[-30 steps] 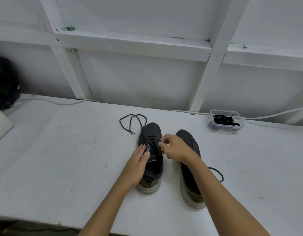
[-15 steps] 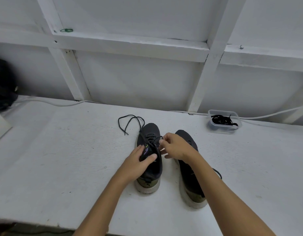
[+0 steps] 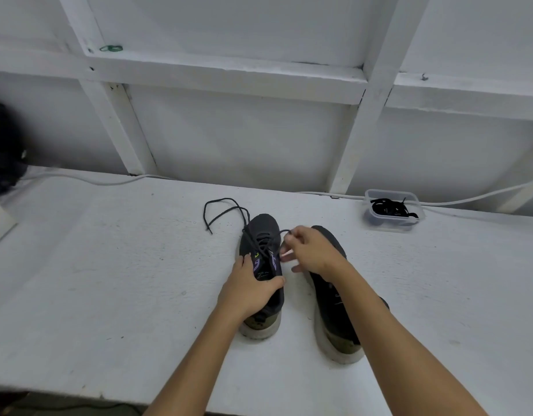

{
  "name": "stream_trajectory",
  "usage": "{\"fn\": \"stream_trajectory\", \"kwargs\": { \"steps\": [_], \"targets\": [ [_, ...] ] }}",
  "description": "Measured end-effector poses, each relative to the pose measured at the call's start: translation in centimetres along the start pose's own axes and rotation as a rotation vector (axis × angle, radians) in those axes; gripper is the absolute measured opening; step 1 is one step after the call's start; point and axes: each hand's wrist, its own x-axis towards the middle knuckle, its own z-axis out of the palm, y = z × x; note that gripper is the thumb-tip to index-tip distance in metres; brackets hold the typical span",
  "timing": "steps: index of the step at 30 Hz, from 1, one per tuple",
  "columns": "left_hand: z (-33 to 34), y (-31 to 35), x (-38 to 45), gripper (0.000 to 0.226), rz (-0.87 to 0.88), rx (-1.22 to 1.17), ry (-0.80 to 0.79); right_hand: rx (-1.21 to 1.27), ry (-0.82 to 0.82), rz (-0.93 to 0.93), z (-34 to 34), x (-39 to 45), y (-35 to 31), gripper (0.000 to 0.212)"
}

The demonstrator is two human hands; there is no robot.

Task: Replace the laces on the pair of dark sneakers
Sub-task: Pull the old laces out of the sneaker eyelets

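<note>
At about nine o'clock, against the wall, a dark rounded object (image 3: pixel 2 151) sits at the edge of view, too cut off to identify. A white cable (image 3: pixel 88 181) runs along the back of the white desk (image 3: pixel 109 265).

Near the centre, the left sneaker (image 3: pixel 260 235) stands with its toe pointing to twelve o'clock. Its black lace (image 3: pixel 223 210) is partly undone, with the free ends lying loose on the desk at about eleven o'clock from the toe. The left hand (image 3: pixel 248 288) grips the shoe's collar, fingers down the outer side and thumb across the opening, most likely to keep the light shoe from sliding or lifting as the lace is pulled.

The right hand (image 3: pixel 308 250), at about two o'clock from the left hand, pinches a loop of lace between thumb and forefinger just above the upper eyelets, the other fingers loosely spread. The hold suggests the old lace is being drawn out row by row.

The right sneaker (image 3: pixel 334 310) lies just beside the first, partly under the right forearm; how it is laced cannot be told.

At two o'clock, well apart, a clear plastic tub (image 3: pixel 392 228) holds coiled black laces (image 3: pixel 389 207), presumably the replacements kept within reach.
</note>
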Motion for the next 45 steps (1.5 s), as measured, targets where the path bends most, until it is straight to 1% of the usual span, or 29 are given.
{"fn": "stream_trajectory", "kwargs": {
  "steps": [2, 3, 5, 7, 8, 9, 10, 12, 14, 15, 18, 19, 20, 22, 24, 26, 28, 29, 30, 32, 33, 34, 35, 36, 38, 39, 40, 43, 45],
  "targets": [
    [0.1, -0.1, -0.1, 0.087, 0.0, -0.01, 0.0, 0.157, 0.112, 0.036, -0.7, 0.3, -0.4, 0.02],
    [0.1, -0.2, -0.1, 0.086, 0.01, -0.019, 0.006, 0.159, 0.134, 0.049, -0.9, 0.3, -0.4, 0.02],
    [0.0, -0.2, -0.2, 0.086, 0.013, -0.027, 0.011, 0.08, 0.073, 0.082, -1.0, 0.0, -0.1, 0.025],
    [0.0, -0.3, -0.2, 0.086, 0.011, -0.021, 0.008, 0.003, -0.054, 0.121, -0.7, -0.5, 0.1, 0.036],
    [0.0, -0.3, -0.1, 0.084, 0.016, -0.014, 0.008, -0.008, -0.102, 0.124, -0.4, -0.6, 0.2, 0.038],
    [0.0, -0.3, -0.1, 0.083, 0.021, -0.008, 0.009, -0.009, -0.131, 0.106, -0.1, -0.7, 0.2, 0.034],
    [0.0, -0.3, -0.1, 0.082, 0.023, -0.005, 0.01, -0.016, -0.136, 0.067, 0.3, -0.8, 0.2, 0.026],
    [0.1, -0.4, 0.0, 0.082, 0.023, -0.007, 0.01, -0.097, -0.094, -0.015, 0.7, -0.7, 0.1, 0.01],
    [0.1, -0.4, 0.0, 0.084, 0.022, -0.009, 0.007, -0.148, -0.037, -0.053, 0.7, -0.6, -0.2, 0.011],
    [0.1, -0.5, 0.1, 0.086, 0.02, -0.009, 0.004, -0.117, 0.02, -0.059, 0.6, -0.5, -0.4, 0.014],
    [0.1, -0.5, 0.1, 0.095, 0.001, -0.015, -0.008, 0.087, 0.288, -0.054, 0.0, -0.2, -0.9, 0.018],
    [0.1, -0.5, 0.1, 0.096, 0.0, -0.015, -0.007, 0.139, 0.323, -0.031, -0.2, -0.3, -0.9, 0.018],
    [0.2, -0.5, 0.1, 0.096, -0.003, -0.013, -0.006, 0.165, 0.297, 0.003, -0.3, -0.5, -0.9, 0.02],
    [0.2, -0.5, 0.0, 0.093, -0.005, -0.005, -0.002, 0.114, 0.12, 0.075, 0.0, -0.8, -0.5, 0.027],
    [0.1, -0.5, 0.1, 0.089, 0.002, 0.011, 0.001, 0.005, -0.03, 0.079, 0.6, -1.2, -0.2, 0.025],
    [0.1, -0.5, 0.1, 0.088, 0.0, 0.012, -0.002, -0.074, -0.04, 0.017, 1.4, -1.2, -0.2, 0.018],
    [0.1, -0.5, 0.2, 0.088, -0.002, -0.003, -0.011, -0.121, 0.001, -0.027, 1.9, -0.9, -0.2, 0.019],
    [0.0, -0.5, 0.2, 0.088, 0.002, -0.01, -0.012, -0.098, 0.033, -0.031, 1.8, -0.8, -0.3, 0.02],
    [0.0, -0.4, 0.2, 0.089, 0.004, -0.013, -0.014, -0.029, 0.089, -0.026, 1.6, -0.6, -0.5, 0.019],
    [0.1, -0.4, 0.2, 0.091, 0.0, -0.012, -0.017, 0.132, 0.256, -0.013, 0.8, -0.4, -0.9, 0.017],
    [0.1, -0.4, 0.2, 0.092, -0.002, -0.011, -0.015, 0.178, 0.334, -0.012, 0.3, -0.3, -1.1, 0.018],
    [0.1, -0.4, 0.1, 0.092, -0.003, -0.008, -0.013, 0.204, 0.371, -0.006, 0.0, -0.3, -1.1, 0.019],
    [0.1, -0.5, 0.1, 0.091, -0.004, -0.005, -0.011, 0.22, 0.353, 0.006, -0.2, -0.4, -1.1, 0.02],
    [0.1, -0.5, 0.1, 0.091, -0.005, -0.002, -0.01, 0.206, 0.279, 0.024, -0.2, -0.6, -0.9, 0.023],
    [0.1, -0.5, 0.1, 0.09, -0.004, 0.008, -0.01, 0.076, 0.078, 0.066, 0.2, -1.1, -0.6, 0.026],
    [0.1, -0.5, 0.1, 0.089, 0.0, 0.011, -0.01, 0.012, 0.006, 0.069, 0.6, -1.3, -0.5, 0.023],
    [0.1, -0.5, 0.1, 0.088, 0.002, 0.01, -0.012, -0.025, -0.032, 0.053, 1.0, -1.4, -0.4, 0.019],
    [0.0, -0.5, 0.1, 0.089, 0.011, 0.004, -0.027, -0.047, -0.006, 0.021, 1.6, -1.0, -0.4, 0.017],
    [0.0, -0.6, 0.2, 0.092, 0.005, 0.005, -0.036, 0.044, 0.102, 0.019, 1.4, -0.7, -0.7, 0.017]
  ]
}}
